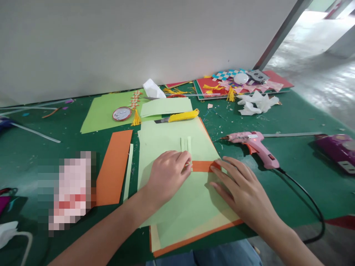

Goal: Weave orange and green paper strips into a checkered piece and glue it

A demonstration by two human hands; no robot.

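L hand curled, pinching orange strip at slats; R hand flat, fingers wide, pinning it. I'd hold strip square, snug.

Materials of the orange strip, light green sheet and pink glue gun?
The orange strip: paper or thin card, matte; lies flat, clean cut edges. The light green sheet: likely the same, matte, slit into narrow strips. The pink glue gun: looks like moulded plastic, slight sheen.
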